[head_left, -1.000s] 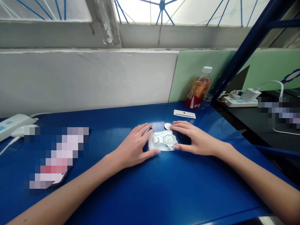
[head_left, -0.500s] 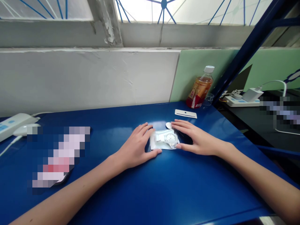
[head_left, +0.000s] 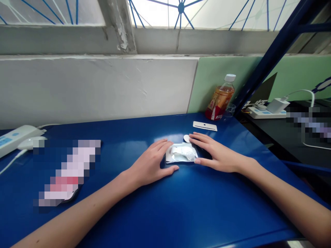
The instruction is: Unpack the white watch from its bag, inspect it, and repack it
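Observation:
A white wristwatch (head_left: 182,151) lies inside a clear plastic bag (head_left: 169,159) on the blue table (head_left: 165,206). Glare on the plastic hides its dial. At the bag's left edge rests my left hand (head_left: 148,161), open, with the thumb stretched along the near side and the fingers at the far left corner. My right hand (head_left: 216,153) is open at the right end, its thumb tip by the bag's near right corner. Its fingertips reach a small white disc (head_left: 186,138) just beyond the bag. Whether either hand presses on the plastic, I cannot tell.
Behind my right hand lie a white card strip (head_left: 205,126) and a drink bottle (head_left: 220,100). On the left are a blurred-out phone-like object (head_left: 69,172) and a white power strip (head_left: 18,137) with cables. A blue metal post (head_left: 261,72) slants up at the right.
The watch dial, visible before, is now washed out by glare. Both hands stay almost where they were; the view has shifted slightly.

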